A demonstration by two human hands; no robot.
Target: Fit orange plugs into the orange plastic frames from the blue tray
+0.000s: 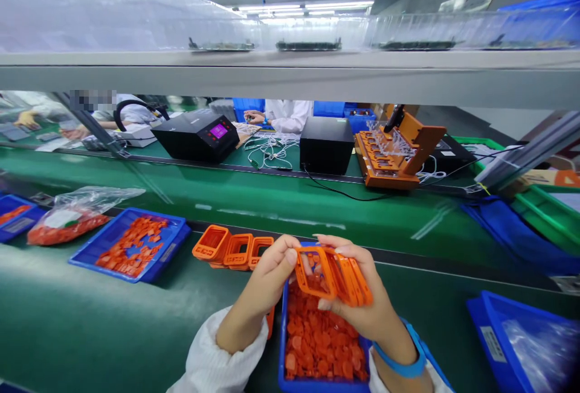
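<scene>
My right hand (pixel 362 302) grips a stack of orange plastic frames (pixel 338 272) held upright over a blue bin (pixel 283 345) full of small orange parts (pixel 319 345). My left hand (pixel 272 278) pinches the left edge of the front frame with thumb and fingertips. Both hands are raised above the bin at the near edge of the green bench. A row of three orange frame housings (pixel 233 249) lies on the bench just left of my left hand.
A blue tray of orange pieces (pixel 133 245) and a plastic bag of orange parts (pixel 75 218) sit to the left. A green conveyor belt (pixel 281 200) runs across. Beyond it stand a black device (pixel 197 134), a black box (pixel 326 144), an orange fixture (pixel 394 151) and other workers.
</scene>
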